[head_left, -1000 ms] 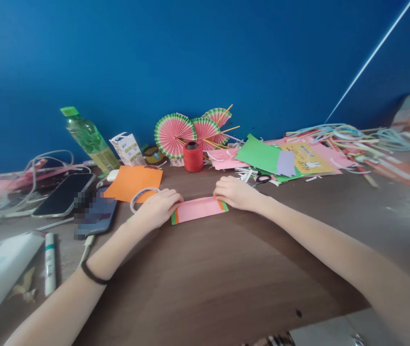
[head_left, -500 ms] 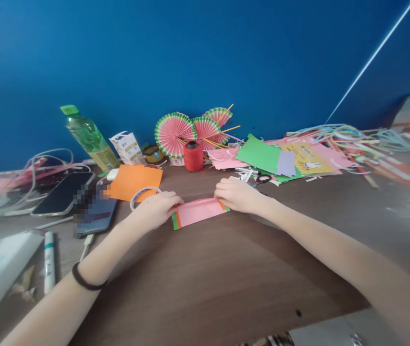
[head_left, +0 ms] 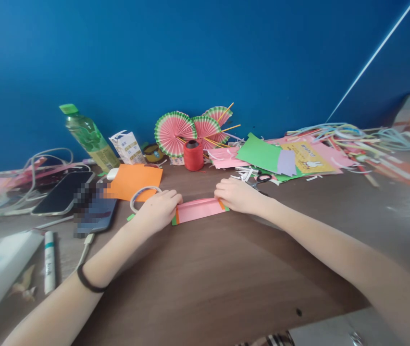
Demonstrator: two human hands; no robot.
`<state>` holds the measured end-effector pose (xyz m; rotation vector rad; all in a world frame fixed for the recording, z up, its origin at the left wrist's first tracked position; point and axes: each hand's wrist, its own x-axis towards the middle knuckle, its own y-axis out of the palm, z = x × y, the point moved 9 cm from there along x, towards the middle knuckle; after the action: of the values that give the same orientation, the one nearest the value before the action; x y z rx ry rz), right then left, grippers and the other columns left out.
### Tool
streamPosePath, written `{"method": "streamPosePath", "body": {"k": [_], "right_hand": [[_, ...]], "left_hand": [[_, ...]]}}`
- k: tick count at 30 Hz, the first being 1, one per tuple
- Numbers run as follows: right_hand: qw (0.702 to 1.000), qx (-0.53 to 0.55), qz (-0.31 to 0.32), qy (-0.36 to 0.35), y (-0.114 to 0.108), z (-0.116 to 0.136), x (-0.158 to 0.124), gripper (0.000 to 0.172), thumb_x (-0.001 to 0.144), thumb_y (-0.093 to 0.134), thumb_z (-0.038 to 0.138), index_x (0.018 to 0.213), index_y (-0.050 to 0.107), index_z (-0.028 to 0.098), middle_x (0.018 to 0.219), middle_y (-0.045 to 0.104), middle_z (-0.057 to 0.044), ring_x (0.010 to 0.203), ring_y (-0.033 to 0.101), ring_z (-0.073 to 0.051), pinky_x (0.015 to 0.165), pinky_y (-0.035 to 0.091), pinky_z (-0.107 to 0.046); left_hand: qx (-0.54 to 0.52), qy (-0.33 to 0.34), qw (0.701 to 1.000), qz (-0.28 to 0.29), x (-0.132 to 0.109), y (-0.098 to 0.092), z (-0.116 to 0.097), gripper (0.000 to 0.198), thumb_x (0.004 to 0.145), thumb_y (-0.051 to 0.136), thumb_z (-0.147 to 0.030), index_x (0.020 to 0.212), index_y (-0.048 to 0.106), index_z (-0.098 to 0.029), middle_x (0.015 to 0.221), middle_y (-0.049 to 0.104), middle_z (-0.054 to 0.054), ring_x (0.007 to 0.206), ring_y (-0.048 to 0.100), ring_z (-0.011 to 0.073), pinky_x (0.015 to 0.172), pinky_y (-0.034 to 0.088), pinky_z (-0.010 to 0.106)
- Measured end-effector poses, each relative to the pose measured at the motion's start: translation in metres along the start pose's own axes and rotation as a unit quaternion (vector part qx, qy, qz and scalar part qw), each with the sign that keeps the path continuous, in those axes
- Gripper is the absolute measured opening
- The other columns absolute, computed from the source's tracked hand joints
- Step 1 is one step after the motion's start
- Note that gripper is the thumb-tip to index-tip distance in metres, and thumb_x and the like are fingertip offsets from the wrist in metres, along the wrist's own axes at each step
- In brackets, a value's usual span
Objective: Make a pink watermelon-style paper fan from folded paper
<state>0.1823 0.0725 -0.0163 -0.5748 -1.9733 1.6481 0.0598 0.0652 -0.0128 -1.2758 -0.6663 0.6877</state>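
**Paper (head_left: 202,212): likely light, creases easily**

Our left hand (head_left: 158,209) pinches its far left corner, right hand (head_left: 240,194) its far right, fingers bent nearly closed. Near edge seems to rest on the table (head_left: 205,274) between them. We'd expect thin, springy folds; grip lightly at corners.

We'd call this a paper-craft corner, though home or workshop we can't tell: wood-look counter (head_left: 197,274) against a blue wall (head_left: 205,57), piled with pleated paper fans (head_left: 173,133), red thread spool (head_left: 192,159), scissors (head_left: 258,179), coloured paper (head_left: 257,154), drink bottle (head_left: 88,138).
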Motion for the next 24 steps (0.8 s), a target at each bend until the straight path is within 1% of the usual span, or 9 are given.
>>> {"method": "streamPosePath", "body": {"k": [4, 7, 10, 14, 19, 21, 24], "right_hand": [[1.000, -0.005, 0.009, 0.006, -0.001, 0.002, 0.000, 0.017, 0.083, 0.045, 0.009, 0.085, 0.061, 0.012, 0.082, 0.059, -0.007, 0.082, 0.047, -0.018, 0.067, 0.026, -0.029], [0.999, -0.003, 0.028, 0.017, -0.002, 0.004, -0.001, 0.018, 0.082, 0.045, 0.006, 0.086, 0.062, 0.013, 0.082, 0.060, -0.007, 0.084, 0.049, -0.018, 0.067, 0.026, -0.029], [0.998, -0.006, 0.047, 0.029, -0.004, 0.006, -0.002, 0.020, 0.078, 0.047, 0.003, 0.086, 0.063, 0.014, 0.082, 0.062, -0.008, 0.085, 0.052, -0.019, 0.067, 0.026, -0.029], [0.997, -0.013, 0.060, 0.038, -0.006, 0.007, -0.003, 0.019, 0.077, 0.050, 0.005, 0.084, 0.065, 0.015, 0.081, 0.063, -0.007, 0.083, 0.055, -0.019, 0.066, 0.027, -0.030], [0.996, -0.024, 0.067, 0.055, -0.005, 0.011, -0.001, 0.018, 0.078, 0.049, 0.006, 0.080, 0.065, 0.013, 0.080, 0.066, -0.008, 0.081, 0.059, -0.020, 0.065, 0.027, -0.031], [0.995, -0.028, 0.068, 0.066, -0.006, 0.013, -0.001, 0.019, 0.079, 0.048, 0.006, 0.079, 0.065, 0.013, 0.080, 0.066, -0.009, 0.080, 0.060, -0.019, 0.065, 0.027, -0.030], [0.994, -0.027, 0.073, 0.078, -0.007, 0.016, -0.001, 0.019, 0.078, 0.049, 0.005, 0.079, 0.066, 0.013, 0.080, 0.067, -0.010, 0.079, 0.061, -0.020, 0.064, 0.029, -0.031]], "left_hand": [[0.082, 0.010, 0.996, -0.025, -0.001, -0.002, -0.008, 0.019, 0.074, 0.039, -0.004, 0.079, 0.055, -0.015, 0.077, 0.056, 0.006, 0.071, 0.054, 0.0190, 0.063, 0.040, 0.030], [0.113, 0.010, 0.993, -0.025, -0.002, -0.007, -0.017, 0.020, 0.074, 0.040, -0.002, 0.080, 0.055, -0.014, 0.076, 0.056, 0.007, 0.073, 0.054, 0.0212, 0.062, 0.040, 0.032], [0.116, 0.015, 0.993, 0.001, -0.003, -0.012, -0.027, 0.022, 0.075, 0.040, 0.000, 0.081, 0.056, -0.015, 0.077, 0.056, 0.007, 0.072, 0.054, 0.0214, 0.064, 0.041, 0.033], [0.108, 0.003, 0.993, 0.040, -0.004, -0.018, -0.036, 0.019, 0.079, 0.042, -0.003, 0.082, 0.057, -0.015, 0.079, 0.058, 0.007, 0.076, 0.055, 0.0220, 0.066, 0.043, 0.034], [0.110, -0.025, 0.988, 0.109, -0.007, -0.016, -0.043, 0.022, 0.081, 0.040, -0.002, 0.087, 0.059, -0.012, 0.082, 0.060, 0.010, 0.080, 0.058, 0.0232, 0.066, 0.045, 0.033], [0.112, -0.042, 0.985, 0.128, -0.008, -0.015, -0.045, 0.023, 0.080, 0.040, -0.001, 0.088, 0.059, -0.010, 0.084, 0.060, 0.011, 0.081, 0.059, 0.0235, 0.066, 0.046, 0.033], [0.108, -0.071, 0.981, 0.144, -0.010, -0.013, -0.048, 0.026, 0.078, 0.039, 0.003, 0.089, 0.059, -0.008, 0.083, 0.061, 0.013, 0.077, 0.061, 0.0225, 0.063, 0.047, 0.031]]}}
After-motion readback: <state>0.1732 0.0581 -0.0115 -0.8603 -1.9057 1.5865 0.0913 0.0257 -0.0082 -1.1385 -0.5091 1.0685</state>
